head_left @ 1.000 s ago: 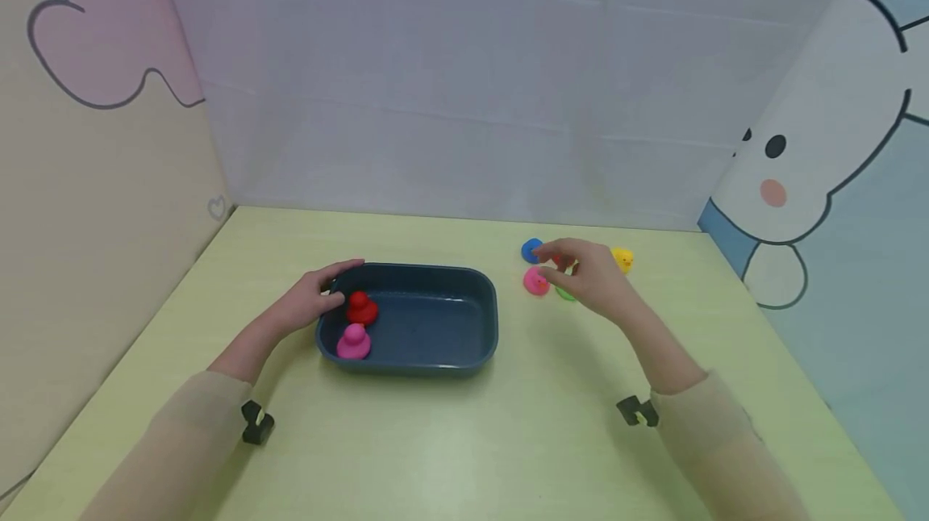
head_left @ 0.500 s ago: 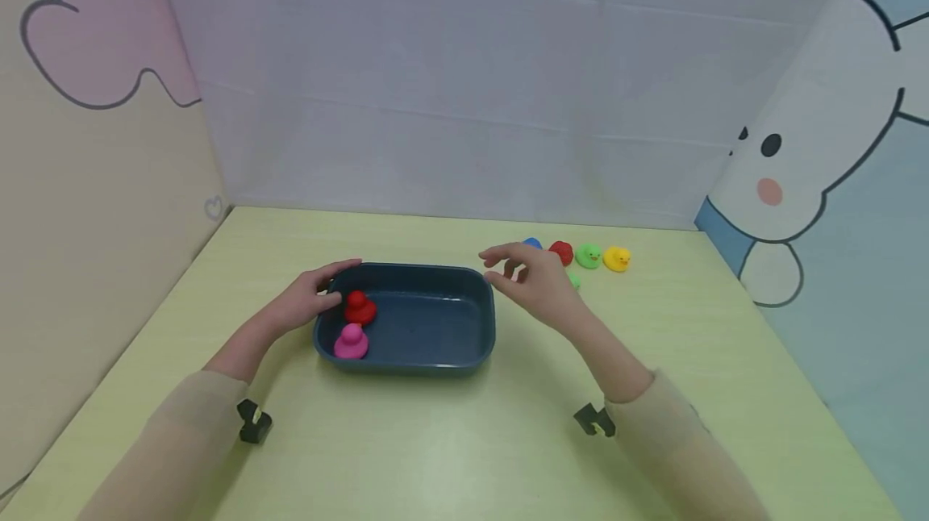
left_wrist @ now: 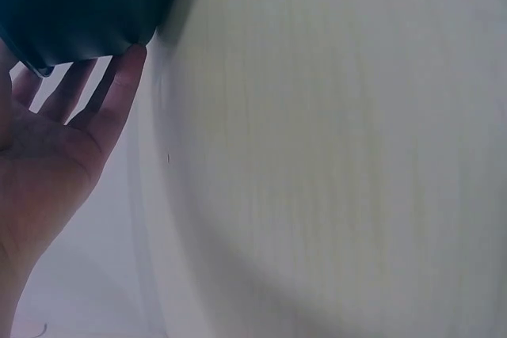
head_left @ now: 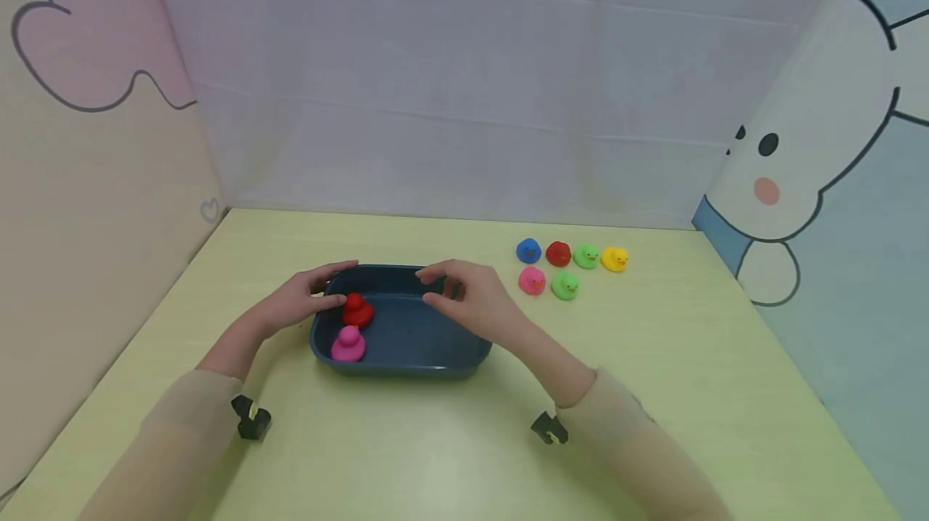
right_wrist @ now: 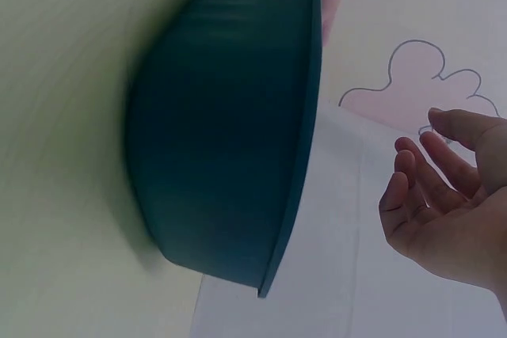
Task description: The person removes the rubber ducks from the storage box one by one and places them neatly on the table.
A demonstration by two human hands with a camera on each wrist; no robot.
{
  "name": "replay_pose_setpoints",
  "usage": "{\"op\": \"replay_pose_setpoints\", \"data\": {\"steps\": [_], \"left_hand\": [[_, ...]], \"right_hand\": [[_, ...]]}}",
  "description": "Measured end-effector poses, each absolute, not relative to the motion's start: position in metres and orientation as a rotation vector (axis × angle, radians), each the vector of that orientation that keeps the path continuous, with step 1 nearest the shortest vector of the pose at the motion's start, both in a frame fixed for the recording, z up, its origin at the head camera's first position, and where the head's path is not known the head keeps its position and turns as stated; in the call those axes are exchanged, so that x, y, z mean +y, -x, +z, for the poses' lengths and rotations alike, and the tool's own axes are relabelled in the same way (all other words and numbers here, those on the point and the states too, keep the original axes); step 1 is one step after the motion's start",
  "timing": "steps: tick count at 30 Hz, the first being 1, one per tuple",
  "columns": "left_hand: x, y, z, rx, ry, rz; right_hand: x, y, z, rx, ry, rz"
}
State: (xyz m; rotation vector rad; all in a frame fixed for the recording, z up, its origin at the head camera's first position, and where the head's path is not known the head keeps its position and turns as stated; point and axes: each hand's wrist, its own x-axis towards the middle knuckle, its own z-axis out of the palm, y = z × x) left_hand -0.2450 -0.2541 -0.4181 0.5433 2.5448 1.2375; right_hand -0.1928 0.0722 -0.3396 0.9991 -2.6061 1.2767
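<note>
A dark blue rectangular tub stands on the table. Inside at its left end sit a red rubber duck and a pink rubber duck. My left hand holds the tub's left end, thumb over the rim by the red duck. In the left wrist view, the fingers of that hand touch the tub's outer wall. Above the tub's right half hovers my right hand, fingers loosely bent. The right wrist view shows that hand holding nothing, higher than the tub's rim.
Several ducks stand at the back right of the table: blue, red, green and yellow behind, pink and green in front. A pale wall rises behind the table.
My right hand has moved left from above the ducks at the back right to over the tub, uncovering those ducks. The left hand keeps its place on the tub.
</note>
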Motion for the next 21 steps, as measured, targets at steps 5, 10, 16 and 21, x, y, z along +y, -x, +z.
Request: {"op": "replay_pose_setpoints", "data": {"steps": [5,10,16,21], "left_hand": [[-0.257,0.246,-0.417,2.507,-0.562,1.240],[-0.264,0.247,-0.418,2.446,-0.553,1.303],[-0.269,0.248,-0.418,2.358,-0.557,1.373],[-0.268,0.247,-0.415,2.327,-0.544,1.371]], "right_hand": [[0.051,0.191,-0.350,-2.625,-1.064,1.267],[0.031,0.192,-0.362,-2.638,-1.127,1.278],[0.010,0.195,-0.373,-2.664,-1.201,1.236],[-0.003,0.199,-0.382,-2.729,-1.226,1.217]]}}
